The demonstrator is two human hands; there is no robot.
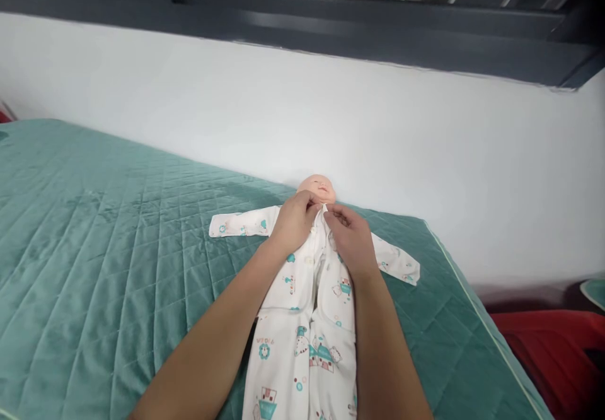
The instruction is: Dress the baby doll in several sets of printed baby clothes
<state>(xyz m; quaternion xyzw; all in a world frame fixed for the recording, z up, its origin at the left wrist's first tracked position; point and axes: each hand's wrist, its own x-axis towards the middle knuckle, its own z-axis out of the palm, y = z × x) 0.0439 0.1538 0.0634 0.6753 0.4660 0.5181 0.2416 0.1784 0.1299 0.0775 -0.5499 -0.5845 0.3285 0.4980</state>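
A baby doll (pixel 317 188) lies on its back on a green quilted bedspread (pixel 94 237), head toward the wall. It wears a white printed romper (pixel 307 306) with both sleeves spread out sideways. My left hand (pixel 293 221) pinches the left edge of the romper's collar just under the doll's chin. My right hand (pixel 348 236) pinches the opposite collar edge, fingertips almost touching the left hand's. Both forearms reach over the doll's body and hide part of the romper's front.
A white wall (pixel 378 136) rises right behind the doll's head, with a dark window frame (pixel 359 26) and bars above. The bed's right edge (pixel 467 300) drops off beside a red object (pixel 553 350) on the floor side.
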